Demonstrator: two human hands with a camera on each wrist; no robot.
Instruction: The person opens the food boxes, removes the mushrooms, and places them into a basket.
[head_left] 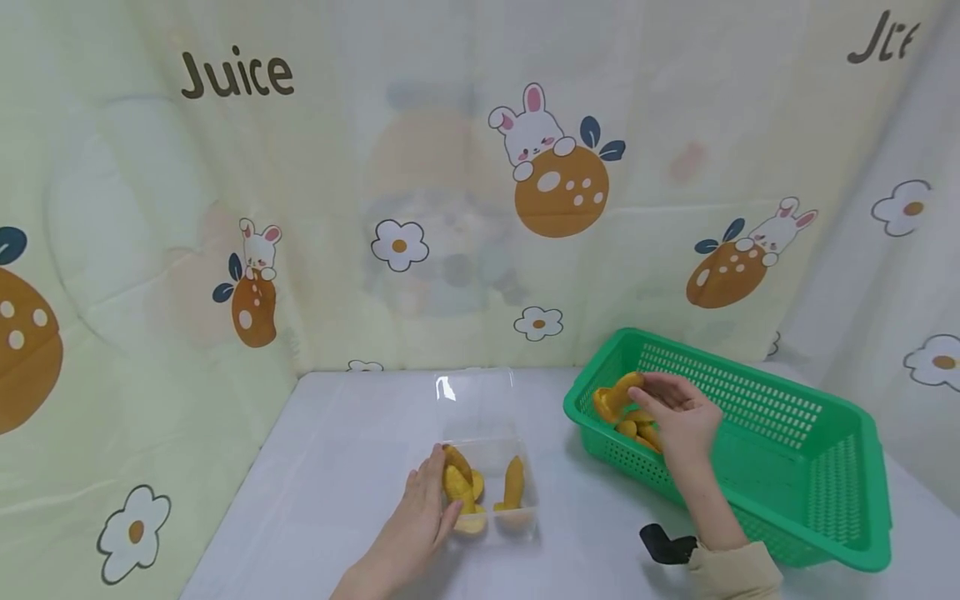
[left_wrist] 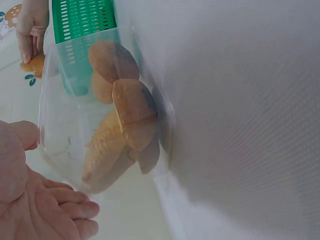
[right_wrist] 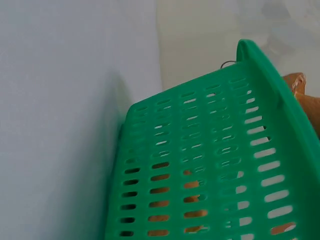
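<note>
Over the near-left end of the green basket [head_left: 836,492], my right hand [head_left: 686,421] pinches a yellow-orange mushroom [head_left: 617,397] between thumb and fingers. More mushrooms [head_left: 640,430] lie beneath it in that end of the basket. My left hand [head_left: 417,515] rests along the left side of a clear plastic box [head_left: 532,492], fingers fairly straight. Inside the box, several mushrooms [head_left: 459,487] are grouped at the left, and a single one [head_left: 513,483] stands apart at the right. The left wrist view shows mushrooms [left_wrist: 135,115] through the box wall.
The box's clear lid [head_left: 476,396] stands open at its back. A black piece [head_left: 666,546] sits by the right sleeve. A printed curtain [head_left: 450,167] hangs behind the white table [head_left: 315,467]. The basket's perforated wall [right_wrist: 215,125] fills much of the right wrist view.
</note>
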